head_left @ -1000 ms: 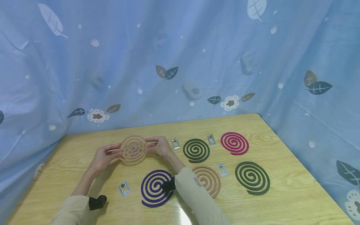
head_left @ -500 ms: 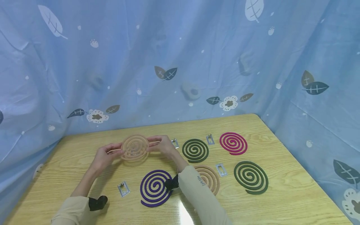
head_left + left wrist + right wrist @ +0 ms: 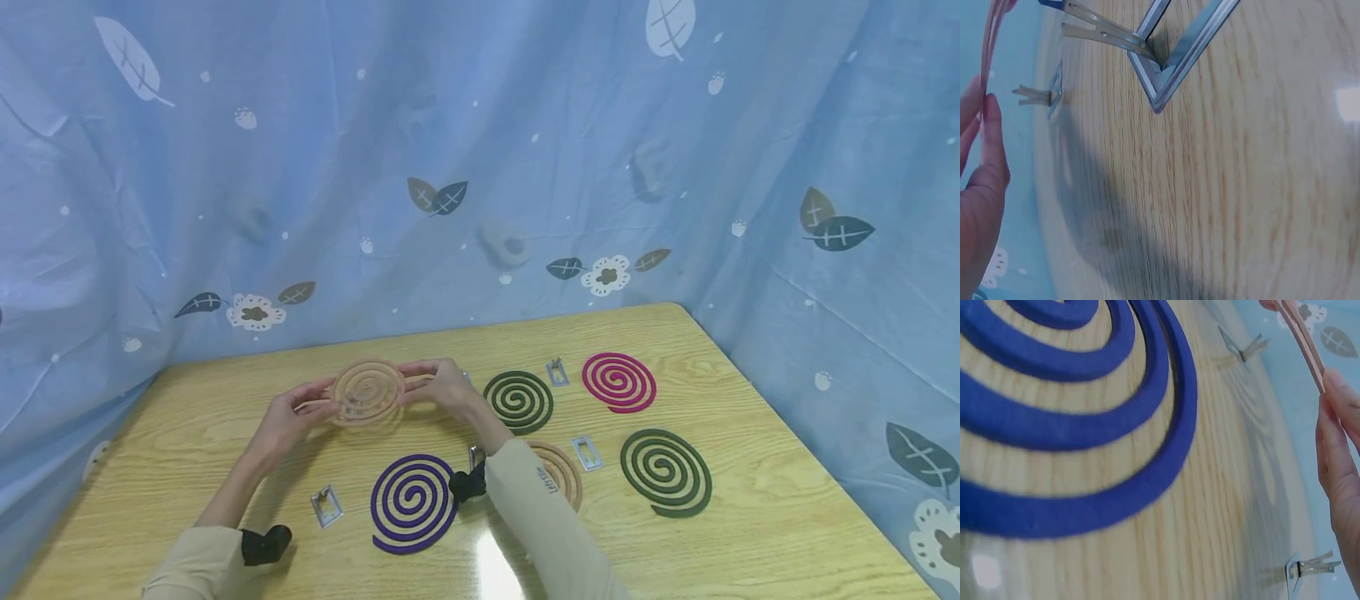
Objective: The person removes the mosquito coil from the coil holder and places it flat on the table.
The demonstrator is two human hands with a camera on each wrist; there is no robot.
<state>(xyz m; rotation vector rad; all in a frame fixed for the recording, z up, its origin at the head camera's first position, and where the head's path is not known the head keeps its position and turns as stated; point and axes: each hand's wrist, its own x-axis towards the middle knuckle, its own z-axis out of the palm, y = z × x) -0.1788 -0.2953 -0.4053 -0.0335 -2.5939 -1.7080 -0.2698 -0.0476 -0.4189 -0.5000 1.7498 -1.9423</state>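
Both hands hold a tan mosquito coil (image 3: 367,390) above the back left of the table. My left hand (image 3: 294,417) pinches its left edge between thumb and fingers, and my right hand (image 3: 447,390) pinches the right edge. Seen edge-on in the right wrist view, the coil (image 3: 1300,339) shows as a thin double layer. A metal coil stand (image 3: 1175,59) with an upright split prong lies below the left hand. A purple mosquito coil (image 3: 414,498) lies flat in front of the hands, its blue-looking rings (image 3: 1104,428) filling much of the right wrist view.
Dark green coils (image 3: 517,400) lie at the middle and front right, with a magenta coil (image 3: 618,382) behind. Another tan coil (image 3: 573,483) is partly under the right sleeve (image 3: 543,517). Small metal stands (image 3: 577,454) are spread between them. A blue patterned curtain (image 3: 375,125) borders the table.
Both hands have shifted slightly right with the tan coil, keeping their pinch on its two edges. The right forearm now leaves more of the purple coil in sight. The head view has turned slightly.
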